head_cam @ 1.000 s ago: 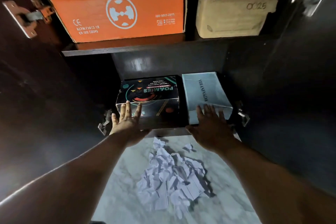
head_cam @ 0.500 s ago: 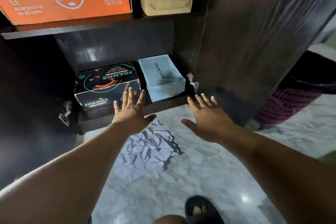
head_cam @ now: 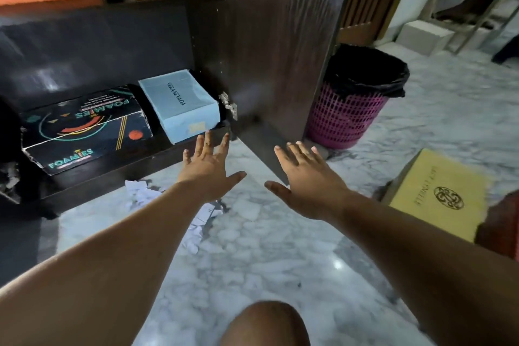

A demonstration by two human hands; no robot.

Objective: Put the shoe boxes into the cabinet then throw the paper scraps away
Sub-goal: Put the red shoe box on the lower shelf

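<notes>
Dim, motion-blurred wide-angle view; glare on floor (head_cam: 338, 263).

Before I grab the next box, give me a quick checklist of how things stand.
1. Left hand empty: ok.
2. Right hand empty: ok.
3. Black box and blue box on the bottom shelf: ok.
4. All boxes in the cabinet: not ok, the yellow box lies on the floor.
5. Scraps cleared: not ok.
6. Bin has room: cannot tell.
</notes>
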